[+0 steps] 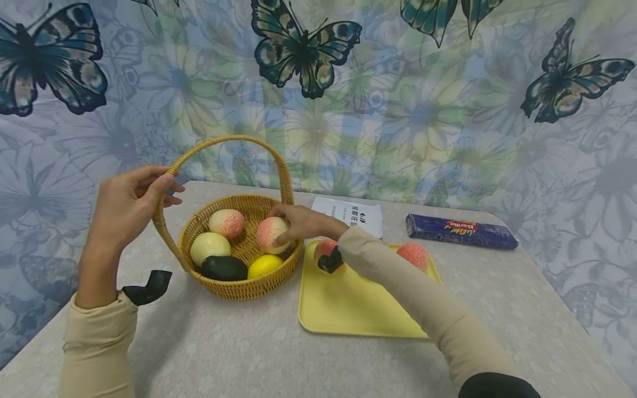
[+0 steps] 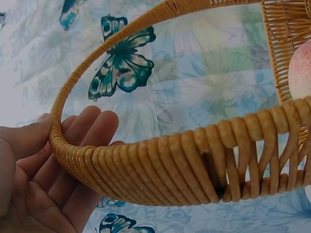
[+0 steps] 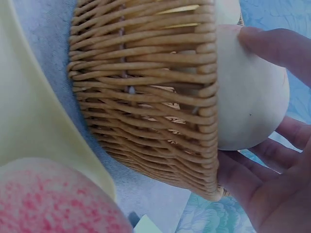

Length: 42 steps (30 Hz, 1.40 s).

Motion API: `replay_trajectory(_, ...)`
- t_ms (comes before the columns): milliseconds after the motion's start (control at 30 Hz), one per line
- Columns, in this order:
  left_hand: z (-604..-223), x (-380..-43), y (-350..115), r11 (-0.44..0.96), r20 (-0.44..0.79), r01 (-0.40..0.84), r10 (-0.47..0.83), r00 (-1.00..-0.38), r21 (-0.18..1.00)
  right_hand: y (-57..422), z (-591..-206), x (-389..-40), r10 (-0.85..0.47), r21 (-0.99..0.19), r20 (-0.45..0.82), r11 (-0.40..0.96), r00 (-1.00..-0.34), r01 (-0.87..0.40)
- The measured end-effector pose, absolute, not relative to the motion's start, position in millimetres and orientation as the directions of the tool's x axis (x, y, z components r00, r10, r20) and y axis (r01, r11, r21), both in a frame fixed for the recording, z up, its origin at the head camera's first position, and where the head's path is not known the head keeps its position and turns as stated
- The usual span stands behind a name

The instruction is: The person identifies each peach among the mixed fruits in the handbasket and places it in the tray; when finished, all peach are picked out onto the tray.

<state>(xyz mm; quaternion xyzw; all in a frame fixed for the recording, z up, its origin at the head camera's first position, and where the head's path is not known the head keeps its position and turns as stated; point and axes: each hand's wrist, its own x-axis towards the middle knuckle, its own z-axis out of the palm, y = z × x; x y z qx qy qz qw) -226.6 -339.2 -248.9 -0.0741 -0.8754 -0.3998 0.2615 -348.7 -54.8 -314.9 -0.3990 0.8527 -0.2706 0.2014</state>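
Observation:
A wicker basket (image 1: 239, 290) with a tall arched handle (image 1: 224, 139) stands on the table. My left hand (image 1: 124, 204) holds the left side of this handle, with the thumb on one side and fingers on the other. Over the basket's right rim reaches my right hand (image 1: 308, 221), gripping a pink-and-cream peach (image 1: 269, 233) between thumb and fingers. In the right wrist view, that peach (image 3: 250, 97) bulges above the woven rim. The basket also contains another peach (image 1: 226, 223), a pale round fruit (image 1: 210, 247), a dark green oblong piece (image 1: 224, 268) and a lemon (image 1: 264, 266).
Right of the basket lies a yellow tray (image 1: 348, 315) with a peach (image 1: 412, 255) at its back right and another peach (image 1: 327, 246) partly behind my right wrist. Behind the tray are a printed paper (image 1: 355, 211) and a blue Barilla box (image 1: 460, 233). A butterfly-print cloth (image 1: 318, 143) hangs behind.

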Motion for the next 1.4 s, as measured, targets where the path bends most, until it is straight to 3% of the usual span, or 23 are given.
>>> replay_trajectory(700,-249.5,-226.1,-340.3,0.665,0.516,0.343,-0.075,-0.853,0.663,-34.3,-318.3,-328.8,-0.794,-0.805,0.016,0.350,-0.608,-0.479)
replay_trajectory(1400,-250.1,-225.2,-339.0,0.669,0.521,0.342,-0.079,-0.850,0.660,-11.5,-324.6,-304.3,-0.719,-0.878,0.070,0.284,-0.691,-0.384)
